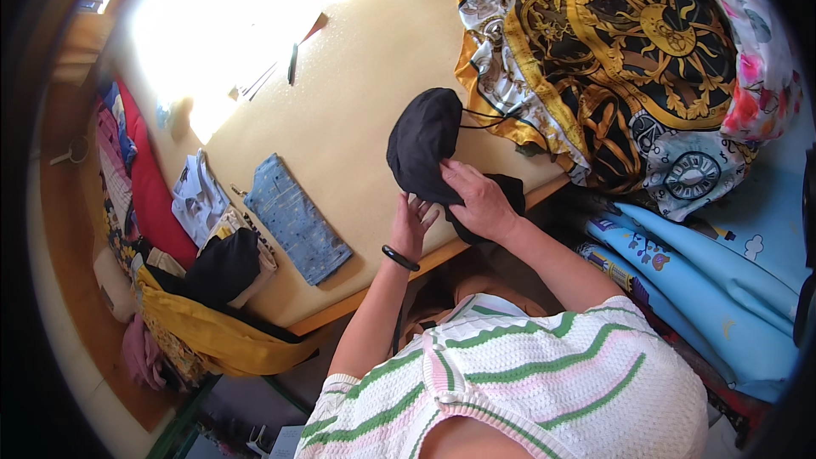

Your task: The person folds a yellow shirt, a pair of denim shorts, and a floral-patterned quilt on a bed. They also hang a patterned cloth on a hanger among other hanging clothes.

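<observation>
A dark, bunched fabric item (424,137), perhaps a cap or small garment, is raised over the table's near edge, with thin black cords trailing to its right. My right hand (478,197) grips its lower right side, thumb and fingers on the cloth. Just below its lower left edge is my left hand (411,223), with a dark bracelet at the wrist and fingers apart; whether it touches the cloth is hard to tell. More black fabric (510,194) hangs at the table edge behind my right hand.
Folded blue patterned denim (299,220) lies left of my hands, beside a light blue shirt (197,194) and a heap with yellow cloth (217,331). Patterned gold and black fabric (637,32) covers the right side, above light blue cloth (701,268). Thin dark items (292,64) lie farther back in glare.
</observation>
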### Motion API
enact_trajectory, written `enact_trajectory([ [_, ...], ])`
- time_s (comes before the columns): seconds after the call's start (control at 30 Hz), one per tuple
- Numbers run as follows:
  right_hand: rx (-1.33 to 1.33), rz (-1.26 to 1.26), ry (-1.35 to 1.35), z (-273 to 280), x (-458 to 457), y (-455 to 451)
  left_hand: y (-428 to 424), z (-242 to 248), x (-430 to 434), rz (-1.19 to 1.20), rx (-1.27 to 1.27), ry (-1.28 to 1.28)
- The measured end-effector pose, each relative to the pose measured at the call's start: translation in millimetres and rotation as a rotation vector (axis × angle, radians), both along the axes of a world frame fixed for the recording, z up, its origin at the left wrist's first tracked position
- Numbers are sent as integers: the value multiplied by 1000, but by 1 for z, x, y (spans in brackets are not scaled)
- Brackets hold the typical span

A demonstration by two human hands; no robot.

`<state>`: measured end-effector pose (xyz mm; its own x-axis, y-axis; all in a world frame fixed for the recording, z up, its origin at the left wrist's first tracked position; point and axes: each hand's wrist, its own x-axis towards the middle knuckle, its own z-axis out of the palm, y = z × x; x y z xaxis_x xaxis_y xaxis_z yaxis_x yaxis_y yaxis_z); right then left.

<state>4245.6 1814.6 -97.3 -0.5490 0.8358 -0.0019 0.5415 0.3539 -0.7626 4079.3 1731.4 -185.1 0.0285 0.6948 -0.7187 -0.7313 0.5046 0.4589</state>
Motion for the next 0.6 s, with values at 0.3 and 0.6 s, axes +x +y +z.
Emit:
enact_trajectory([
  [0.3, -72, -137, 91, -28, 20, -19, 5, -18, -64, 195, 129, -265],
  [0.6, 76, -600, -471, -100, 161, 77, 15, -3, -128, -88, 1, 1659],
])
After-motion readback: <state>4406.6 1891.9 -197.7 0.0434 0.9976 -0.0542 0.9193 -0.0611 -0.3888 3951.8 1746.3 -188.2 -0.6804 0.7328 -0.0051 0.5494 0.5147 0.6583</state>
